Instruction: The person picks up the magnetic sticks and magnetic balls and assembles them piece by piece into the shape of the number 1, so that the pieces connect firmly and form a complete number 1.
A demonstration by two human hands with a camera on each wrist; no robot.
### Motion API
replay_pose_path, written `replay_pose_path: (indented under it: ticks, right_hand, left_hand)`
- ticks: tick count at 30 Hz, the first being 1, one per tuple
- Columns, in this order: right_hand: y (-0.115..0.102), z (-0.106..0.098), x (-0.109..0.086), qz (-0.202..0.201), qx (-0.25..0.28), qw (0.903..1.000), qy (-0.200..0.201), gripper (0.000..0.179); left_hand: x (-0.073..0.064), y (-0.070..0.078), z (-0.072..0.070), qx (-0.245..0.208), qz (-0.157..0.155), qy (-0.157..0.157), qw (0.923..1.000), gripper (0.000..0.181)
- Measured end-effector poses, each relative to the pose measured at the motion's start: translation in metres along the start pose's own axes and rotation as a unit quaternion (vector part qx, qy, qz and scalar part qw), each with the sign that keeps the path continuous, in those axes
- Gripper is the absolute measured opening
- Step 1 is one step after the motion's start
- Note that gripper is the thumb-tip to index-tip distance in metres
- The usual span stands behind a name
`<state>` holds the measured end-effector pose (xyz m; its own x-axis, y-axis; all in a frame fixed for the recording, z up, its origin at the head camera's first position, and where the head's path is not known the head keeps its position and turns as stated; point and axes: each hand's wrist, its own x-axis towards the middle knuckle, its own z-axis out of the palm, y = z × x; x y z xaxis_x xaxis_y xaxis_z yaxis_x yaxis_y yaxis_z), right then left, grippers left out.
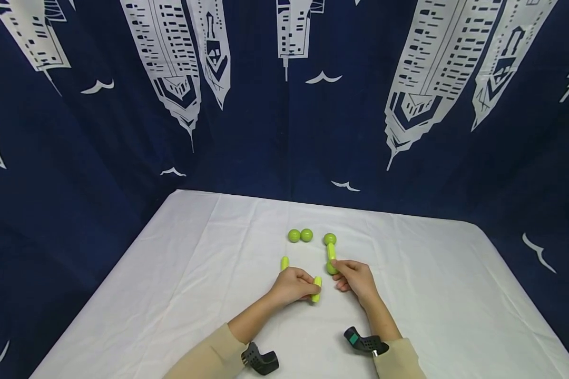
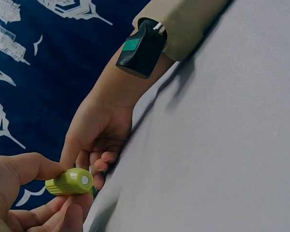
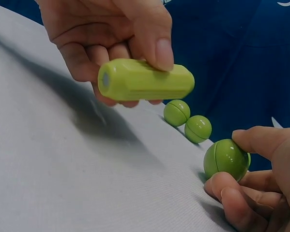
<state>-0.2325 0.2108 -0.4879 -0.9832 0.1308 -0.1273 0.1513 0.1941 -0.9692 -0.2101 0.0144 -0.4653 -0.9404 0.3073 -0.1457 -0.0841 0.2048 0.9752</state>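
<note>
My left hand [image 1: 290, 287] holds a yellow-green magnetic rod [image 3: 145, 82] between thumb and fingers, raised over the white cloth. A pale round disc marks the rod's end in the left wrist view. To its right, my right hand [image 1: 359, 280] pinches a glossy green ball [image 3: 224, 158] with thumb and fingertips. In the head view this ball sits at the near end of another yellow-green rod [image 1: 331, 250], with a second green ball [image 1: 330, 239] at that rod's far end. The held rod and pinched ball are apart.
Two more green balls [image 1: 306, 235] lie side by side farther back on the white-covered table [image 1: 208, 273]. One loose rod [image 1: 285, 262] lies just beyond my left hand, partly hidden by it. A dark blue curtain [image 1: 265, 142] hangs behind the table's far edge.
</note>
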Motion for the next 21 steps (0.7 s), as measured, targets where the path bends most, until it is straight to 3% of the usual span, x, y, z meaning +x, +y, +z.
replay_pose_path:
  ticks: [21]
  right_hand:
    - [-0.002,0.0,-0.001,0.003,-0.013,0.9999,-0.001,0.039]
  left_hand:
    - [0.016,-0.001,0.03,-0.007,0.012,0.017,0.9998,0.012]
